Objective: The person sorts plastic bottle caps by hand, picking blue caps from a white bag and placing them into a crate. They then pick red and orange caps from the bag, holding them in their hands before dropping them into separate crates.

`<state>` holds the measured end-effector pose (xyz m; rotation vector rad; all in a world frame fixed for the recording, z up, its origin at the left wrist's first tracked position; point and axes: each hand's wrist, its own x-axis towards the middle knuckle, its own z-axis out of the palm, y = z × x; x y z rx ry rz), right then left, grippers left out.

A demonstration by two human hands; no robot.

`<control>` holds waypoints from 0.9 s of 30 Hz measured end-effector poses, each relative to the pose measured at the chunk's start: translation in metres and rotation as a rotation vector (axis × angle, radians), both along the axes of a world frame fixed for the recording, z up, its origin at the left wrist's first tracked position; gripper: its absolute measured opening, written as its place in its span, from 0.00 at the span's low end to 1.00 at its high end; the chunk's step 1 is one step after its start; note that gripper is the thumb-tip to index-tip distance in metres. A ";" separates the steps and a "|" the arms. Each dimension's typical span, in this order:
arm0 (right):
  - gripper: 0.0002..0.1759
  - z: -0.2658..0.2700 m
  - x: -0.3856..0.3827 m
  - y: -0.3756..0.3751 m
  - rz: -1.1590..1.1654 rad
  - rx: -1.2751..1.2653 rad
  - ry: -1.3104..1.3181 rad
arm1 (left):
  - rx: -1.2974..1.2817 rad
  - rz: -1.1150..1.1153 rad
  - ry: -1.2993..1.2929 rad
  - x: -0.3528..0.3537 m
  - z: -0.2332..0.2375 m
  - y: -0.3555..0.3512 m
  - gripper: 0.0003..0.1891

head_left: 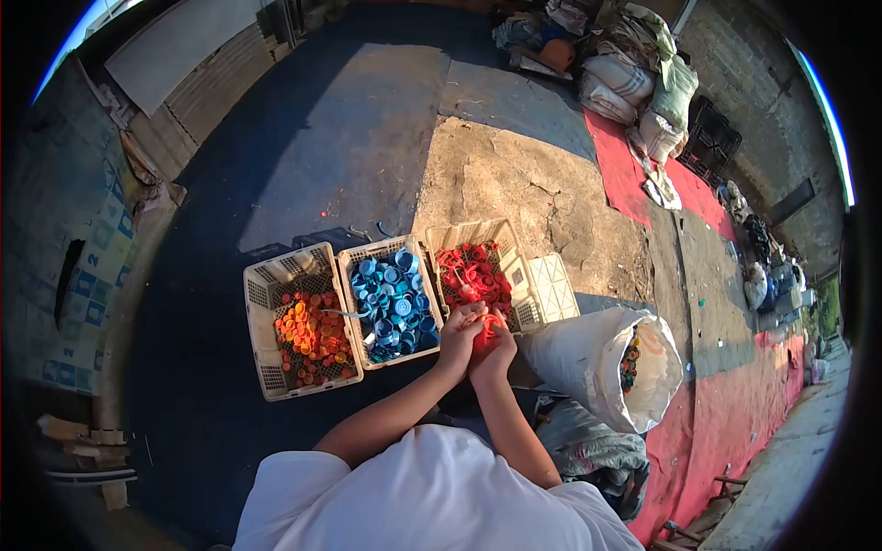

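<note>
My left hand (459, 332) and my right hand (496, 351) are close together at the near edge of the red-cap crate. Their fingers curl around red plastic caps (484, 332), partly hidden by the palms. Just beyond them, a cream plastic crate (511, 266) holds a pile of red caps (467, 268). Beside it on the left, a second crate (344, 266) is full of blue caps (397, 303). The leftmost crate (260, 332) contains orange and red caps (314, 332).
A white sack (574, 354) with mixed caps (631, 363) in its mouth lies at my right. Next to the red-cap crate is a cream lattice crate (553, 285). Stuffed sacks (634, 83) and a black crate (710, 138) stand along the far right wall (763, 101).
</note>
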<state>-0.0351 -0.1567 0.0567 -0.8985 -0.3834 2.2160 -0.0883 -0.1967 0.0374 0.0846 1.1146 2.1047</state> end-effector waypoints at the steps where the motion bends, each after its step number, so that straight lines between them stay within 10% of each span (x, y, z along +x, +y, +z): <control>1: 0.31 -0.003 -0.005 -0.006 -0.009 -0.069 -0.002 | -0.022 -0.018 -0.053 -0.006 -0.001 -0.009 0.15; 27: 0.15 -0.146 -0.078 0.133 -0.039 -0.325 0.029 | -0.093 -0.242 -0.231 -0.097 -0.150 0.116 0.30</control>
